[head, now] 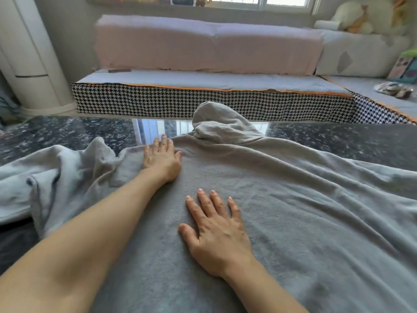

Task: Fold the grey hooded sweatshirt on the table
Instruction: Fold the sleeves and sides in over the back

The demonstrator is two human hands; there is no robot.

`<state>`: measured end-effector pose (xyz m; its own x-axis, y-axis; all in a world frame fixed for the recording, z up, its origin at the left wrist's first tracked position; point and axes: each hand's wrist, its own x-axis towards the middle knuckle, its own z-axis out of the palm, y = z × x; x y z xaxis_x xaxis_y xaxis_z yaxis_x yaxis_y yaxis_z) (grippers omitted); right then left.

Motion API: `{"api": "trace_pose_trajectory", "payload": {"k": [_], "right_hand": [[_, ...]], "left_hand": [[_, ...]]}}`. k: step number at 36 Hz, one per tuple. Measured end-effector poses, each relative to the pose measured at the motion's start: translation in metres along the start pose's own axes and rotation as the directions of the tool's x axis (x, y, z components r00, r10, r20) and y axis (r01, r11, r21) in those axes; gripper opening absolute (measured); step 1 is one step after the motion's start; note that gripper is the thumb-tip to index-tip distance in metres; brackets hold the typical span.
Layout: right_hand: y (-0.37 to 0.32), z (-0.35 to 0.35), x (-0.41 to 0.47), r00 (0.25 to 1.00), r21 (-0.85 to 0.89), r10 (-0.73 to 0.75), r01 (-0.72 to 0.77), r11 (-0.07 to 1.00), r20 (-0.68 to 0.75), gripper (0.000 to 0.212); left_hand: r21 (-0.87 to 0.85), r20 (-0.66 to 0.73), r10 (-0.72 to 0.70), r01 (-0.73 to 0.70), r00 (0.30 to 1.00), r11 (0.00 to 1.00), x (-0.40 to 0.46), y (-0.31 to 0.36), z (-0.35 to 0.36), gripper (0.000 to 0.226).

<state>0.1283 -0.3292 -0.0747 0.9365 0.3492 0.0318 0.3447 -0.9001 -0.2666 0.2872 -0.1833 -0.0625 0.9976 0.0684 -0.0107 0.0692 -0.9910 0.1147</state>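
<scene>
The grey hooded sweatshirt lies spread over the dark speckled table, its hood bunched at the far edge and one sleeve crumpled at the left. My left hand lies flat with straight fingers on the cloth near the left shoulder, by the far edge. My right hand rests flat, fingers spread, on the middle of the body. Neither hand holds any cloth.
Beyond the table stands a low couch with a houndstooth base and pink back cushions. A white column-shaped unit rises at the far left. Stuffed toys and cushions sit at the back right. Bare tabletop shows at both far corners.
</scene>
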Motion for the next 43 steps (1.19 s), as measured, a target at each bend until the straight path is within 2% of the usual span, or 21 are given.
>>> {"api": "trace_pose_trajectory", "payload": {"k": [2,3,5,7,11,13,18,22,26,29,31,36,38,43], "right_hand": [[-0.002,0.000,-0.001,0.993,0.086,-0.002,0.013,0.996,-0.120,0.072],[0.002,-0.001,-0.003,0.973,0.167,0.044,-0.006,0.986,-0.225,0.065],[0.009,-0.005,-0.009,0.892,0.428,0.246,-0.066,0.901,-0.380,0.053],[0.032,-0.017,-0.015,0.813,0.561,0.400,-0.111,0.820,-0.423,0.045],[0.104,-0.057,-0.010,0.746,0.433,0.424,-0.202,0.879,-0.513,0.019],[0.140,-0.081,0.003,0.748,0.365,0.414,-0.245,0.898,-0.519,0.017],[0.190,-0.113,0.046,0.835,0.168,0.391,-0.353,0.920,-0.387,0.025],[0.200,-0.112,0.085,0.896,0.026,0.330,-0.338,0.941,-0.296,0.029],[0.200,-0.103,0.110,0.917,-0.136,0.255,-0.307,0.942,-0.306,0.035],[0.206,-0.097,0.120,0.923,-0.224,0.194,-0.277,0.934,-0.332,0.023],[0.211,-0.095,0.125,0.910,-0.218,0.176,-0.270,0.938,-0.375,0.019],[0.221,-0.113,0.138,0.769,0.124,0.365,-0.355,0.927,-0.525,0.017],[0.222,-0.116,0.146,0.778,0.117,0.388,-0.382,0.917,-0.494,0.017],[0.221,-0.098,0.152,0.820,0.141,0.481,-0.461,0.876,-0.311,0.027]], "left_hand": [[-0.105,0.004,0.172,-0.171,0.985,0.980,-0.016,0.045,0.006,0.057],[-0.157,0.033,0.249,-0.241,0.968,0.958,-0.024,0.070,0.010,0.056],[-0.205,0.078,0.314,-0.293,0.946,0.934,-0.034,0.106,0.017,0.056],[-0.230,0.071,0.320,-0.296,0.945,0.927,-0.034,0.133,0.020,0.057],[-0.252,0.000,0.311,-0.301,0.950,0.920,-0.032,0.157,0.023,0.059],[-0.198,-0.034,0.303,-0.303,0.953,0.932,-0.031,0.163,0.028,0.060],[-0.138,-0.028,0.305,-0.306,0.952,0.942,-0.033,0.163,0.033,0.061],[-0.120,-0.024,0.273,-0.273,0.962,0.954,-0.031,0.162,0.033,0.063],[-0.125,-0.021,0.271,-0.271,0.962,0.954,-0.031,0.164,0.033,0.064],[-0.115,-0.022,0.270,-0.270,0.963,0.956,-0.030,0.163,0.033,0.065],[-0.115,-0.022,0.270,-0.271,0.963,0.956,-0.031,0.163,0.033,0.065],[-0.107,-0.021,0.259,-0.260,0.966,0.960,-0.031,0.163,0.034,0.067],[-0.089,-0.014,0.254,-0.254,0.967,0.963,-0.030,0.163,0.035,0.067],[-0.036,0.032,0.223,-0.222,0.974,0.974,-0.030,0.163,0.034,0.067]]}}
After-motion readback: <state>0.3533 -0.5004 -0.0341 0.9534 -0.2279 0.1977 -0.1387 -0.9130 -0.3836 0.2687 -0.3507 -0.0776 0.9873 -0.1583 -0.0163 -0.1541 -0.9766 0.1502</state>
